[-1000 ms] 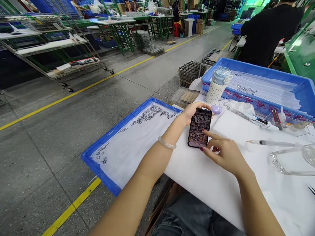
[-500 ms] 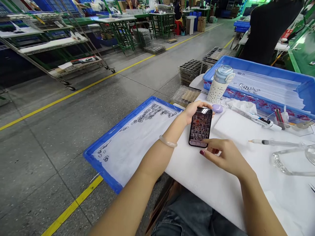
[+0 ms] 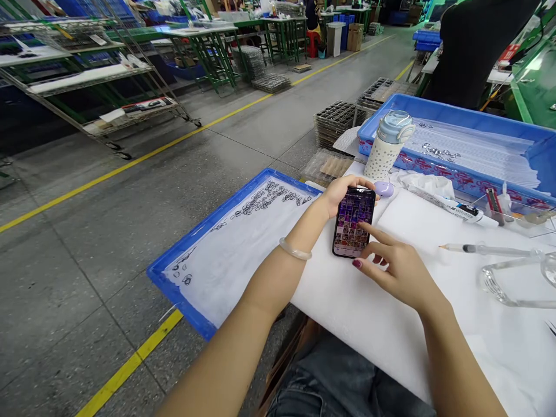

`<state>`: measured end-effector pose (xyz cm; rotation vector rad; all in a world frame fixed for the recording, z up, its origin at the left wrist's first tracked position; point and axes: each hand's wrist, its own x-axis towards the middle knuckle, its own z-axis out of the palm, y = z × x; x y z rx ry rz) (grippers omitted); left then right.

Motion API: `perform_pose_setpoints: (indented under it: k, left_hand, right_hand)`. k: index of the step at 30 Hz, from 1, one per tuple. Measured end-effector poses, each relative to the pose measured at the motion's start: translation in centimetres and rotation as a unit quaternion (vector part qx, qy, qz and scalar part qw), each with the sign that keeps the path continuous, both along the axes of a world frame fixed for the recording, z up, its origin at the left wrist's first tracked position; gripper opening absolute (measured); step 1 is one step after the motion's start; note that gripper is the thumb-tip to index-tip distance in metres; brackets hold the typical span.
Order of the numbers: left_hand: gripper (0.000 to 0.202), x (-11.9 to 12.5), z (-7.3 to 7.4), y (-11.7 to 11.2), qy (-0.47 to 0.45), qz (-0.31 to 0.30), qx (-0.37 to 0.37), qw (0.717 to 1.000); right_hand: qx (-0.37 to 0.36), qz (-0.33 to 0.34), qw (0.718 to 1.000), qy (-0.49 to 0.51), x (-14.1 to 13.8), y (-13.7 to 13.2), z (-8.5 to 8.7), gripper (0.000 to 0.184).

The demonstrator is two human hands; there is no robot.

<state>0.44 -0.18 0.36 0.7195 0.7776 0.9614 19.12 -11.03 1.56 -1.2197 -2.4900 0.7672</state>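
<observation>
A smartphone [image 3: 347,231] with a lit grid of small pictures is gripped by my left hand [image 3: 343,194] around its top end. A pale bangle [image 3: 295,250] circles my left wrist. My right hand [image 3: 397,266] is at the phone's lower right, its index finger stretched over the screen and the other fingers curled; it holds nothing. Just past the phone lies a small purple rounded object [image 3: 384,189]. Behind that stands a dotted bottle with a blue lid [image 3: 386,145].
Left of the white worktable [image 3: 339,301], a blue-rimmed tray [image 3: 174,295] holds several dark rings. A blue bin [image 3: 486,121] stands at the back right. On the table lie a syringe [image 3: 495,250] and a clear glass item [image 3: 499,289]. A person in black [image 3: 473,52] sits beyond.
My right index finger has moved up the screen from the phone's lower edge to its middle. The pictures on the screen have changed. My left hand keeps its hold.
</observation>
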Motion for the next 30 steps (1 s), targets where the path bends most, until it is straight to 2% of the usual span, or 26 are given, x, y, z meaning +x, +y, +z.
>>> perform_pose_setpoints:
  k: [3,14,22,27,30]
  left_hand:
    - [0.025,-0.03,0.12,-0.10,-0.005,-0.003,-0.002,1.000]
    - [0.026,0.01,0.35,-0.31,0.006,-0.008,0.002,1.000]
    - [0.027,-0.03,-0.19,0.00,-0.006,-0.013,0.004,1.000]
    - [0.026,0.08,-0.32,0.03,-0.005,-0.007,0.014,1.000]
    - [0.025,0.11,-0.03,-0.23,-0.002,-0.008,0.015,1.000]
  right_hand:
    - [0.014,-0.017,0.999,-0.027,-0.06,0.05,0.01,0.042]
    - [0.021,0.002,0.999,-0.033,-0.05,0.14,-0.15,0.044]
    - [0.026,0.012,0.999,-0.033,-0.12,0.02,0.00,0.046]
    - [-0.009,0.047,0.999,-0.003,-0.28,-0.15,-0.02,0.051]
    - [-0.009,0.034,0.999,0.013,-0.34,-0.18,0.03,0.048]
